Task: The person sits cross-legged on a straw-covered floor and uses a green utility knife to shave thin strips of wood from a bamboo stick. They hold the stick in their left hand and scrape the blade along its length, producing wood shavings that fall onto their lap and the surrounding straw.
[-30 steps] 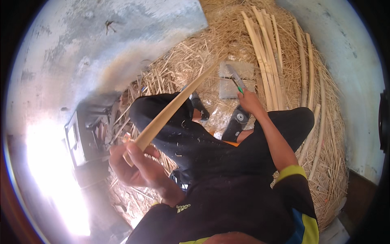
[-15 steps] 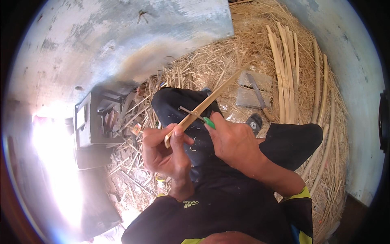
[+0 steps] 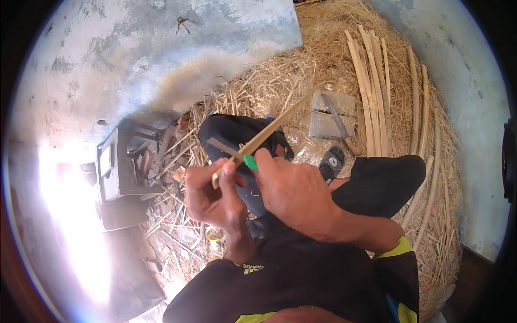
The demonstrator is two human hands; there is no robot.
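A long, pale bamboo strip (image 3: 274,125) runs slantwise from my left hand up and away over my lap. My left hand (image 3: 218,199) is closed on its near end, thumb and fingers pinching it. My right hand (image 3: 299,191) is wrapped around a small knife with a green handle (image 3: 250,162). The narrow blade (image 3: 222,146) lies across the strip just beyond my left fingers, its tip pointing up to the left. A small curl of wood stands up beside the blade. My right fingers hide most of the handle.
Beyond my crossed legs, a larger knife (image 3: 336,117) with a wooden handle rests over grey slabs (image 3: 323,126). Several bamboo strips (image 3: 371,81) lie on shavings at the right. A dark sandal (image 3: 332,160) is near my foot, and a grey cabinet (image 3: 113,164) stands left.
My right hand has drawn the knife down and left along the strip, closer to my left hand. My left hand has stayed on the near end.
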